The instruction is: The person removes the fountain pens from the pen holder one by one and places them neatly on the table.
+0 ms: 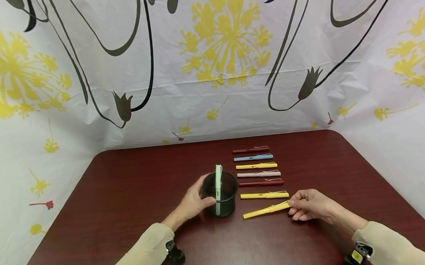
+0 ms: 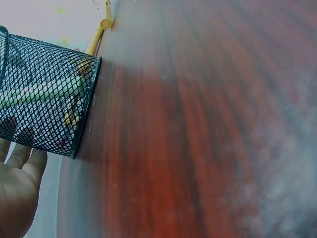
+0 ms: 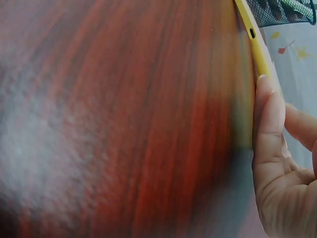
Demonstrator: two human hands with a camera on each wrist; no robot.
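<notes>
My left hand (image 1: 192, 200) grips a black mesh pen cup (image 1: 229, 207) from its left side, thumb at the near rim. A mint-green pen (image 1: 218, 183) stands in the cup, its clip end sticking up over the rim. In the left wrist view, the fingers lie along the mesh wall (image 2: 39, 89). On the right, my right hand (image 1: 312, 205) pinches a yellow pen (image 1: 262, 212) by its clip end between thumb and fingers. This pen slants, its other end pointing left toward the cup; the right wrist view shows its yellow barrel (image 3: 253, 37) beyond the thumb.
Right of the cup, several pens lie in a column: another yellow pen (image 1: 263, 195) nearest, then a dark red (image 1: 260, 183), a pinkish-grey (image 1: 258, 174), and others behind. The dark wooden table (image 1: 129, 183) meets a flower-printed sheet (image 1: 155, 127) at its back edge.
</notes>
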